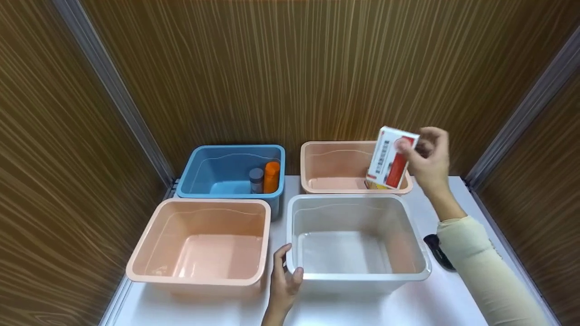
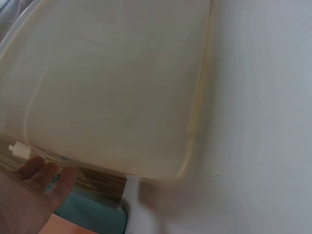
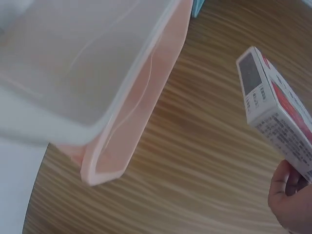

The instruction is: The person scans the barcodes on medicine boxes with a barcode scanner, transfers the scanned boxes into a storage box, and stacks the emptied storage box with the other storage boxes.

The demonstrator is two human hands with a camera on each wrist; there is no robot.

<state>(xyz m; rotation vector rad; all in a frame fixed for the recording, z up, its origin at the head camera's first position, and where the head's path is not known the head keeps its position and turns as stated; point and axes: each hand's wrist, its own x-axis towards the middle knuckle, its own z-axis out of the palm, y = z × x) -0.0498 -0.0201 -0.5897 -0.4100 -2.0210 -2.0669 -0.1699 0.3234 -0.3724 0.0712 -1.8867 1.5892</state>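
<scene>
My right hand [image 1: 430,156] pinches a white and red medicine box [image 1: 385,154] between thumb and fingers, holding it tilted over the right end of the back peach bin [image 1: 333,184]. In the right wrist view, printed text covers the side panels of the medicine box [image 3: 287,117]. A yellow item [image 1: 375,185] inside that bin is mostly hidden behind the box. My left hand [image 1: 284,285] grips the white bin [image 1: 358,277] at its front left corner, thumb by the front rim and fingers along the left side. The left wrist view shows the fingers [image 2: 61,187] against its outer wall.
The blue bin [image 1: 226,196] at back left holds an orange bottle [image 1: 271,176] and a grey-lidded jar [image 1: 256,181]. Another peach bin [image 1: 195,280] stands at front left. A black object [image 1: 437,253] lies beside my right forearm. Wood-grain panels enclose the white table [image 1: 362,312].
</scene>
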